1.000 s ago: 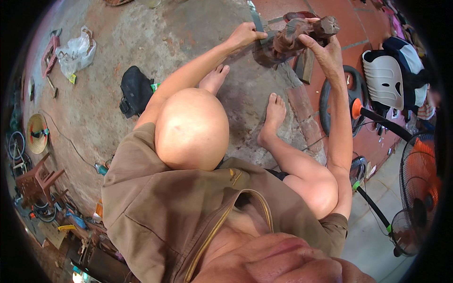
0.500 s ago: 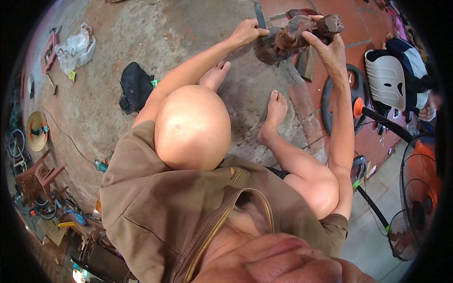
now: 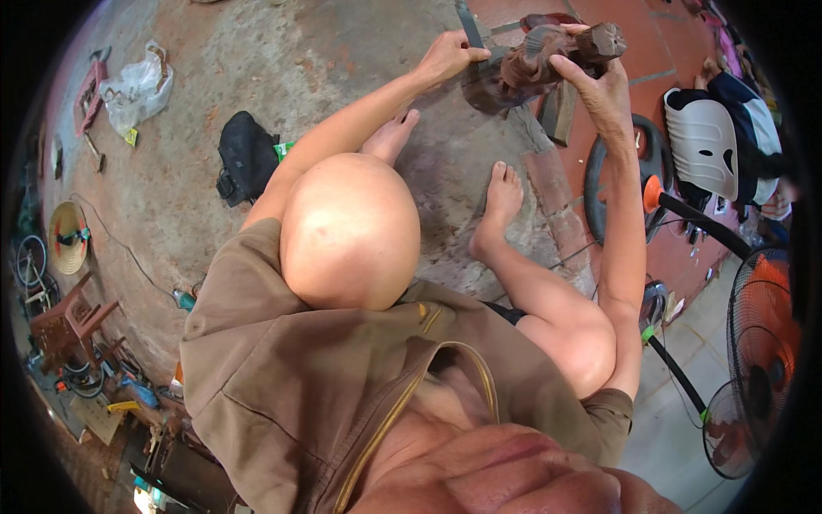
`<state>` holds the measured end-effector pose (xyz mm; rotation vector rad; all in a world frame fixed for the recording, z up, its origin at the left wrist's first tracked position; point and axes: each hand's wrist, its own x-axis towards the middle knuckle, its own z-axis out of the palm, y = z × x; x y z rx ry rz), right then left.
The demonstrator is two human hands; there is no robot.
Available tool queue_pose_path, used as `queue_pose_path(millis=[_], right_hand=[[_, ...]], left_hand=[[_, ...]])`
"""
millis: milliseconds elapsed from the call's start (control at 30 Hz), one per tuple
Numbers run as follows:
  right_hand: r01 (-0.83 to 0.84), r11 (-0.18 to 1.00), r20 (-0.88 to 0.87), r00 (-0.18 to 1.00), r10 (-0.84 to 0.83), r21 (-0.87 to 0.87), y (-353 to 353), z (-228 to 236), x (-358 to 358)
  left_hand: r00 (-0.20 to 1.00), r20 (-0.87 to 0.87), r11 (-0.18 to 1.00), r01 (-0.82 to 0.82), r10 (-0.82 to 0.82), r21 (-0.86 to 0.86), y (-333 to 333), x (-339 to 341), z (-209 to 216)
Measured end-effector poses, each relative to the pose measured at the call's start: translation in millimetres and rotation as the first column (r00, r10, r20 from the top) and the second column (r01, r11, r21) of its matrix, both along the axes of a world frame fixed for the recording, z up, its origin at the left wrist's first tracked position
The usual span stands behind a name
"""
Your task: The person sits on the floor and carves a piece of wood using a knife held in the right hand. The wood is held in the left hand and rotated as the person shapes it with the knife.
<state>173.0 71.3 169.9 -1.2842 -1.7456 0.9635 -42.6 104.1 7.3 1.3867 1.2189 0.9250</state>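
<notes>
Wooden carving (image 3: 524, 70): located at the upper right of the view, ahead of the bare feet (image 3: 502, 201), where the grey floor (image 3: 334, 51) meets the red tiles (image 3: 664, 53); whether its lower end rests on something cannot be told.
Long axis: slanted, with the square-cut end pointed to the upper right and the broader dark end to the lower left, toward the side of the left hand (image 3: 450, 58).
Right hand's grip: the right hand (image 3: 602, 96) is closed around the carving near the square-cut end, the thumb being laid on the near side and the fingers passed behind; no free gap is seen.
Left hand's grip: a flat dark strip (image 3: 467, 24) is pinched between thumb and fingers, just beside the broader end; whether the carving is touched by the strip cannot be told.
Nearer hand: the carving is in contact with the right hand and lies to the right of the left grip, with only a small space between.
Things about: a wooden block (image 3: 558, 118) is seen just below the carving, and a black wheel (image 3: 593, 199) is placed near the right forearm.
</notes>
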Motion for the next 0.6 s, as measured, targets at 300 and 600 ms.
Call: queue_pose_path(millis=[300,600], right_hand=[[-0.08,0.996,-0.044,0.996,0.079,-0.026,-0.1,2.1,1.1],[-0.172,0.983,-0.06,0.984,0.169,-0.06,-4.6,12.8,9.2]], left_hand=[[0.994,-0.014,0.994,-0.107,0.108,0.007,24.8,-7.6,-4.2],[0.998,-0.036,0.996,0.05,-0.047,0.068,-13.5,-6.6,6.7]])
